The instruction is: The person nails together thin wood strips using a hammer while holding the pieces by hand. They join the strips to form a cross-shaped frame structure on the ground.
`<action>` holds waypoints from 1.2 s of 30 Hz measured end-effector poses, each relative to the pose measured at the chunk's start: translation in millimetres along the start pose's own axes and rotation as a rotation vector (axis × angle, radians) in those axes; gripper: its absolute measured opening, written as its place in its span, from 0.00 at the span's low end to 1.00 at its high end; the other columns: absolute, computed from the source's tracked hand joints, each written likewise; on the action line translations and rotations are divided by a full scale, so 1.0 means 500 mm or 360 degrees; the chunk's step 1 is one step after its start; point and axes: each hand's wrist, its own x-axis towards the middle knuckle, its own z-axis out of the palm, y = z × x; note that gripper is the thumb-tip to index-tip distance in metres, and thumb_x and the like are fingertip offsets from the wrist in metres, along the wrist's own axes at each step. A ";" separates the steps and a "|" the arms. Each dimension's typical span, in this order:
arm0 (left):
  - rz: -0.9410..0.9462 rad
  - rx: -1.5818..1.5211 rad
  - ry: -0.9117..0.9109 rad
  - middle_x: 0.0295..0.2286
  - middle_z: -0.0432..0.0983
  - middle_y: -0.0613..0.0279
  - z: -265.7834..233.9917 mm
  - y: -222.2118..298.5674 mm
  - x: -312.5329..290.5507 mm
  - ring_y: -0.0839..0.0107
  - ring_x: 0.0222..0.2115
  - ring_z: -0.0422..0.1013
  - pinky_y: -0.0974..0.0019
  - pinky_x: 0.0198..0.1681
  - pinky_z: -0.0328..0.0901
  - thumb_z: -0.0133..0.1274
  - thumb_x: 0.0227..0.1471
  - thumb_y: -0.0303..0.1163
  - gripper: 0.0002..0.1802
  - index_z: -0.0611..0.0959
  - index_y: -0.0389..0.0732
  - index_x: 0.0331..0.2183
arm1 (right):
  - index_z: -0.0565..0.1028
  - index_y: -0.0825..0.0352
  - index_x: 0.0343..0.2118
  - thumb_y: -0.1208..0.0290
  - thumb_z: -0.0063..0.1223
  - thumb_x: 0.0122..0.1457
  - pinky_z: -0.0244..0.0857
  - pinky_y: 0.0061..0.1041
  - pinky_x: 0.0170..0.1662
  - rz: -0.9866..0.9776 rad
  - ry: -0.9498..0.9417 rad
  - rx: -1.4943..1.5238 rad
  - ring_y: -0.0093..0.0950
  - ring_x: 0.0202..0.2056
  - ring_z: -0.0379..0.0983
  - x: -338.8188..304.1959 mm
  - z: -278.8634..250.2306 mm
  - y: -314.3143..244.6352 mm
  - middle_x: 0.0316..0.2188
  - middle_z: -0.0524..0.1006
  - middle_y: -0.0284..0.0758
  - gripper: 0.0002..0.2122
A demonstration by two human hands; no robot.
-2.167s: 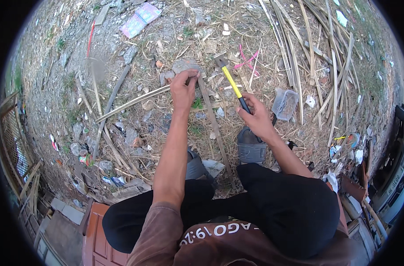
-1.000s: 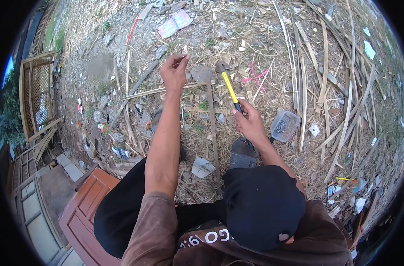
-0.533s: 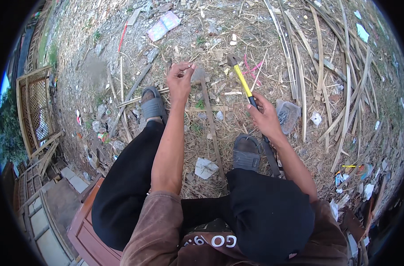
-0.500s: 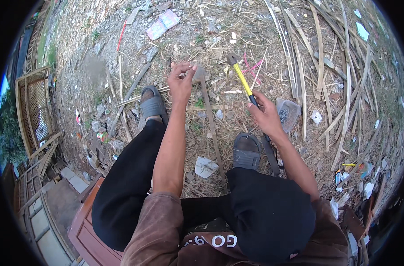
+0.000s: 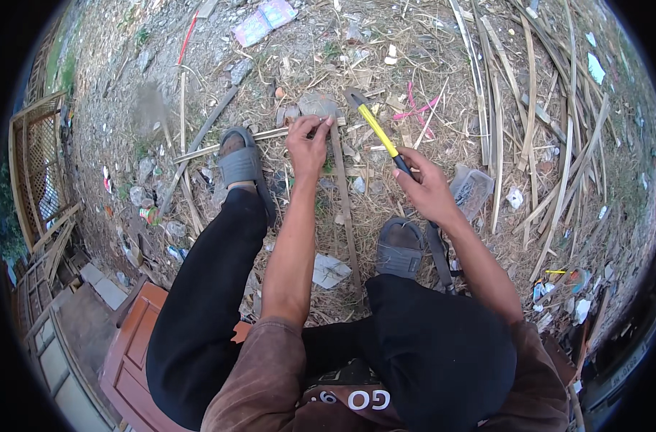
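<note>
Hammer in one hand, fingertips at the strip joint

Two thin wood strips meet on the ground: a long strip (image 5: 344,194) running from near the person's knees toward a flat stone (image 5: 316,105), and a cross strip (image 5: 198,153) reaching in from the left. Their meeting ends lie at the near edge of the stone, probably because it gives them a firmer bed than the straw and rubble around. The sandalled left foot (image 5: 239,169) stands across the cross strip; its weight likely stops the wood from sliding. An open clear plastic box (image 5: 473,191) sits just beside the right forearm, seemingly put there to be in easy reach.

The left hand (image 5: 306,147) stretches forward, knuckles up, its thumb and forefinger drawn close together at the end of the long strip. Whether something small is pinched between them is too fine to tell. The right hand (image 5: 427,187) is wrapped around the black grip of a yellow-handled hammer (image 5: 377,128), and the tool slants away so its head is near the joint but apart from the wood and the left fingers. Gripping low on the handle probably leaves most of its length free to swing. Both forearms come in from below, the left nearly straight, the right angled inward.
</note>
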 end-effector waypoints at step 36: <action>0.0572 0.0409 -0.0081 0.32 0.81 0.57 -0.009 0.005 0.009 0.59 0.35 0.76 0.60 0.39 0.70 0.65 0.45 0.24 0.07 0.86 0.37 0.31 | 0.74 0.69 0.50 0.64 0.57 0.62 0.64 0.26 0.30 -0.0232 -0.0206 -0.0510 0.28 0.25 0.73 -0.019 -0.006 -0.024 0.24 0.76 0.40 0.18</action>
